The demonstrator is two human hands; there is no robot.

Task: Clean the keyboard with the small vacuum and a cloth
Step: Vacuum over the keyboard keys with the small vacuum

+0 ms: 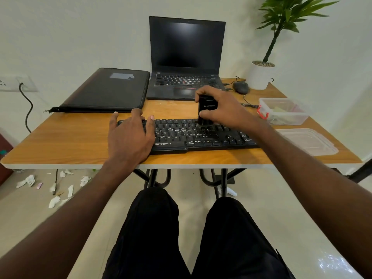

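From the head view, your right hand [218, 106] has its grip curled round the small black cylindrical vacuum [205, 109], held upright with its brush end down on the upper key rows of the black plastic keyboard [201, 135]. The keyboard lies with its long axis left to right along the near edge of the wooden counter [80, 137]. Your left hand [130, 135] rests flat, fingers spread, on its left end. Behind stand an open black laptop [186, 57] and a flat black folder [106, 89]; a clear plastic box [283, 110] sits to the right.
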